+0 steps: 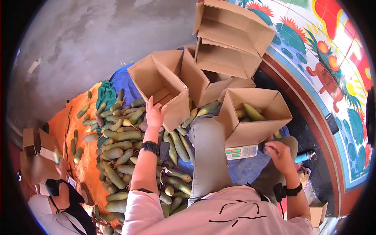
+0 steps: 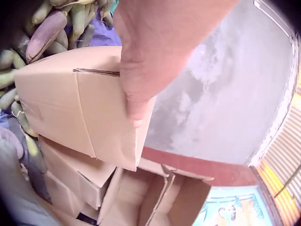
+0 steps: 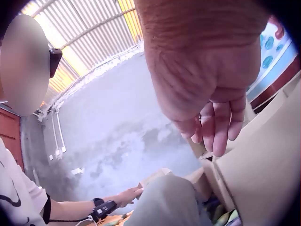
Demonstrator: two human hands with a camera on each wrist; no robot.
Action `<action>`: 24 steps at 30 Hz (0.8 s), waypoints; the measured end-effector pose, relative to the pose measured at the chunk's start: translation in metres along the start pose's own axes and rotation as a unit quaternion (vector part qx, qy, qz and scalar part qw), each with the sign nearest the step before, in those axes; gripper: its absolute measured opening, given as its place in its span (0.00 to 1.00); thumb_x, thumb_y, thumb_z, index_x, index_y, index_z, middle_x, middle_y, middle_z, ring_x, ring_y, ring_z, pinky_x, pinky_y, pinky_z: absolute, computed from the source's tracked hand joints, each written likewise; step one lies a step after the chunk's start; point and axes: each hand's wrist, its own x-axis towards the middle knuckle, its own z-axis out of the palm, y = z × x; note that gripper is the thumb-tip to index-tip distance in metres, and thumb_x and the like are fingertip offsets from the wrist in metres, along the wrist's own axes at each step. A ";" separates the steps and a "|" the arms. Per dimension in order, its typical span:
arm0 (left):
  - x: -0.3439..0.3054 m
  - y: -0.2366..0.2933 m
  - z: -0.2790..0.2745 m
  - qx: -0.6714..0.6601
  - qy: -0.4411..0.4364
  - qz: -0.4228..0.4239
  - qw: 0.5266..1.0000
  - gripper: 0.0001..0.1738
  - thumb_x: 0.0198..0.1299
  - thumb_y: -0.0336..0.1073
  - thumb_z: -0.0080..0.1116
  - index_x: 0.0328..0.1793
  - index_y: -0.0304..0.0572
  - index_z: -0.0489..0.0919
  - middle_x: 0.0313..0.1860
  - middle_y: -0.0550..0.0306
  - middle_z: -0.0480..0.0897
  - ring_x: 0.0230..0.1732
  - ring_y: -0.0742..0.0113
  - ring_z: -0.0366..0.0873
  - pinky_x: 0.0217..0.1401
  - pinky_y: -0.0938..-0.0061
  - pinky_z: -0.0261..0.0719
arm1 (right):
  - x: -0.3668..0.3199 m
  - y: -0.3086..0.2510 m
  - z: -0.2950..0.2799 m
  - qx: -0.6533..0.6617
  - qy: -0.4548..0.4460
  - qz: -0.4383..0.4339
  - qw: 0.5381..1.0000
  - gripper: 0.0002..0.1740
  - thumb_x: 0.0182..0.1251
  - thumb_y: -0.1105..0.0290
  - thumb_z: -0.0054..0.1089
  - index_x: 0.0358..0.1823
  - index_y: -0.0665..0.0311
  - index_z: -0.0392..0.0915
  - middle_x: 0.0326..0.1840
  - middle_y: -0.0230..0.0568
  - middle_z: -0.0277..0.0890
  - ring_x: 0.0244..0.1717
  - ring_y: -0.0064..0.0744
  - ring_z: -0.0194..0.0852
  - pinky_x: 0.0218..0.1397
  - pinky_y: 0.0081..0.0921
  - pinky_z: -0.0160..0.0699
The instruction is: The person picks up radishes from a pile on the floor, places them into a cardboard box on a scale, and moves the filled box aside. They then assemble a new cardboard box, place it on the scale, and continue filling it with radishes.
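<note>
My left hand (image 1: 155, 114) grips the edge of an open, tilted cardboard box (image 1: 177, 111); in the left wrist view its thumb lies against the box wall (image 2: 106, 117), the other fingers hidden. A second open box (image 1: 250, 132), with a few long green radishes (image 1: 253, 112) inside, stands on a digital scale (image 1: 241, 152) in front of my knees. My right hand (image 1: 279, 153) hangs beside the scale near my right knee, fingers loosely bent and holding nothing. In the right wrist view those fingers (image 3: 220, 132) point down next to a box.
Many green radishes (image 1: 117, 152) lie heaped left of my legs on orange (image 1: 64, 145) and blue sheets. More open boxes (image 1: 231, 43) are stacked ahead, by a painted tile wall (image 1: 333, 74). Another person (image 1: 58, 196) sits at the lower left; a bottle (image 1: 305, 157) lies at right.
</note>
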 end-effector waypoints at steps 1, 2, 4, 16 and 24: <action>-0.003 0.002 0.003 0.020 0.018 0.021 0.999 0.13 0.54 0.43 0.63 0.34 0.39 0.81 0.68 0.39 0.62 0.66 0.44 0.62 0.66 0.62 0.63 | -0.004 0.006 -0.005 -0.002 0.002 0.009 1.000 0.09 0.59 0.77 0.56 0.41 0.70 0.77 0.33 0.47 0.77 0.33 0.36 0.76 0.38 0.27 0.73; -0.003 -0.002 0.002 0.024 0.012 0.041 0.999 0.13 0.55 0.42 0.62 0.35 0.38 0.81 0.67 0.40 0.63 0.65 0.43 0.62 0.65 0.61 0.63 | -0.006 0.012 -0.011 -0.018 0.010 0.021 1.000 0.09 0.59 0.77 0.57 0.41 0.70 0.77 0.33 0.46 0.77 0.33 0.34 0.76 0.37 0.25 0.73; 0.000 -0.020 -0.003 0.009 -0.014 0.057 0.998 0.12 0.54 0.39 0.62 0.37 0.38 0.81 0.67 0.40 0.63 0.64 0.43 0.64 0.65 0.61 0.64 | -0.008 0.013 -0.024 -0.020 0.026 0.037 0.999 0.09 0.60 0.76 0.58 0.41 0.71 0.78 0.33 0.44 0.77 0.32 0.30 0.75 0.37 0.22 0.72; -0.001 0.051 -0.027 0.180 -0.051 0.012 0.982 0.34 0.48 0.39 0.64 0.63 0.43 0.67 0.71 0.39 0.53 0.69 0.40 0.54 0.66 0.53 0.62 | -0.003 0.080 -0.090 0.065 0.167 0.070 0.981 0.07 0.66 0.75 0.51 0.39 0.73 0.75 0.30 0.35 0.76 0.33 0.21 0.74 0.39 0.19 0.73; 0.008 0.171 -0.008 -0.020 -0.206 0.121 0.971 0.20 0.54 0.44 0.61 0.48 0.37 0.78 0.45 0.42 0.80 0.50 0.45 0.76 0.54 0.61 0.73 | 0.051 0.192 -0.100 0.007 0.278 0.159 0.947 0.11 0.63 0.67 0.53 0.35 0.69 0.78 0.26 0.41 0.79 0.29 0.29 0.78 0.35 0.24 0.75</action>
